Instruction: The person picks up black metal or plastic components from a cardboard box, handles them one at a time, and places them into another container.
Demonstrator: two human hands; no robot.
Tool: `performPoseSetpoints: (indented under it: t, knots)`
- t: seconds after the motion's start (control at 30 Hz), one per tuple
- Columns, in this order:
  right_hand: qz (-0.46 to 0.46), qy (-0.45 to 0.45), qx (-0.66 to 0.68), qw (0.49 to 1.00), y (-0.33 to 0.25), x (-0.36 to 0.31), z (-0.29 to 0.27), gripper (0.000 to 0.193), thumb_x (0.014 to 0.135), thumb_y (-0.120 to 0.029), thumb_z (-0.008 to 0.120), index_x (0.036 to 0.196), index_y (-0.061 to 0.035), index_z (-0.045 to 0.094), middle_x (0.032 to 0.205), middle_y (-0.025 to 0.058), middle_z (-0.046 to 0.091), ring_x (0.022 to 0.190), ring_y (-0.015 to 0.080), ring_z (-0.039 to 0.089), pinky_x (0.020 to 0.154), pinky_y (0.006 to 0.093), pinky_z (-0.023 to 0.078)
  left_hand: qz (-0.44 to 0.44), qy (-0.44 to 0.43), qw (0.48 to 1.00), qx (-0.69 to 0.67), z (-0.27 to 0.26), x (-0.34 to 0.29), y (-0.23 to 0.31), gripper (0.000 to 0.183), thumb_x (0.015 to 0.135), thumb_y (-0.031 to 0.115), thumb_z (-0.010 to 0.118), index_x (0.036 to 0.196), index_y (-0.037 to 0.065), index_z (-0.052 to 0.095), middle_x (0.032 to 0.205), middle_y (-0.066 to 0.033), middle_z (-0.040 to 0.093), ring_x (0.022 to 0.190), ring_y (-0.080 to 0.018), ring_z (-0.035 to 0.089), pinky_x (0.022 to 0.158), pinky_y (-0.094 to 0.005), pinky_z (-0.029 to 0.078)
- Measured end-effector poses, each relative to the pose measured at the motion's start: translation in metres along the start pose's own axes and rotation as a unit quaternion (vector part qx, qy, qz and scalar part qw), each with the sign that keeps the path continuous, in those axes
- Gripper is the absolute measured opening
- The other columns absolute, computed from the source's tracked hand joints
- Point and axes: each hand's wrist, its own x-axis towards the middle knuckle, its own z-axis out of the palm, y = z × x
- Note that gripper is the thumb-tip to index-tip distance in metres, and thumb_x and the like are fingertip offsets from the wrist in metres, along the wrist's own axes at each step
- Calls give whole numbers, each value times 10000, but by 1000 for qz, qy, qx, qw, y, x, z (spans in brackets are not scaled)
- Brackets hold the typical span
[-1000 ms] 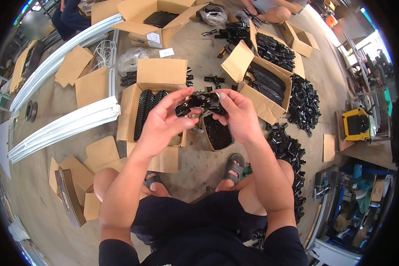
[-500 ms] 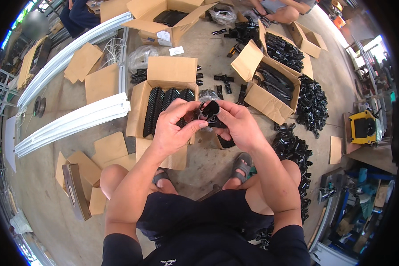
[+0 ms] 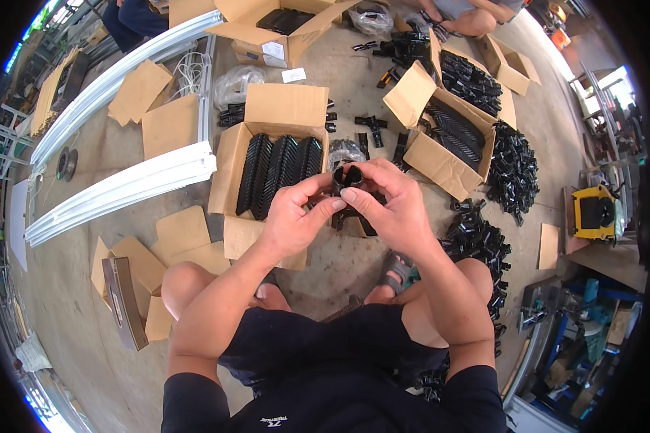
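Black part (image 3: 347, 179): being held up mid-view, gripped from both sides and partly covered
Left hand (image 3: 300, 218): clamping its left side
Right hand (image 3: 391, 203): clamping its right side
Open box (image 3: 286, 106): standing just beyond the left hand, holding stacked black pieces (image 3: 279, 173)
Loose pile (image 3: 511, 173): lying beside the right-hand box (image 3: 440, 170)
Writing: white label (image 3: 274, 51) showing on the far box (image 3: 249, 54), too small to read; white print (image 3: 273, 421) showing on the dark shirt (image 3: 339, 393)

Black cloth shirt (image 3: 354, 390), wearer's chest: small white emblem and lettering (image 3: 274, 421). Open brown cardboard box (image 3: 244, 55), far side of the grey concrete floor (image 3: 328, 278): white rectangular label (image 3: 273, 51) on its side, print too small to read. White paper slip (image 3: 294, 75) on floor nearby: faint marks, illegible.
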Motion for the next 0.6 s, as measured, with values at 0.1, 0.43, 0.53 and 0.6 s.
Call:
performPoseSetpoints:
  t: [0.1, 0.43, 0.53, 0.6]
  knots:
    - [-13, -6, -25, 1000, -2, 3, -4, 292, 876, -92, 764, 1140, 17, 703, 879, 70, 613, 750, 133, 592, 693, 287, 504, -27, -3, 999, -46, 1, 0, -1, 363, 968, 112, 701, 1294, -30, 627, 1028, -64, 727, 931, -85, 639, 853, -266, 528]
    - [48, -43, -32, 997, -20, 5, -16, 277, 863, -96, 790, 1095, 32, 708, 888, 76, 637, 757, 122, 639, 687, 272, 525, -11, -41, 999, 25, -1, 1, 6, 325, 1033, 140, 620, 1310, -29, 616, 1069, -26, 693, 976, -75, 606, 873, -253, 509]
    - [23, -32, -41, 998, -10, 3, -13, 290, 864, -103, 794, 1099, 41, 704, 885, 69, 632, 748, 108, 627, 684, 265, 520, -7, -50, 997, 66, -2, 3, 11, 323, 1026, 139, 628, 1301, -32, 619, 1068, -34, 696, 971, -81, 617, 876, -255, 509]
    - [33, -32, -25, 999, -8, 2, -13, 292, 862, -95, 789, 1101, 48, 703, 879, 69, 629, 744, 105, 622, 684, 261, 519, -16, -57, 995, 84, -3, 3, 17, 331, 1016, 128, 640, 1302, -35, 615, 1078, -41, 698, 974, -89, 627, 883, -259, 512]
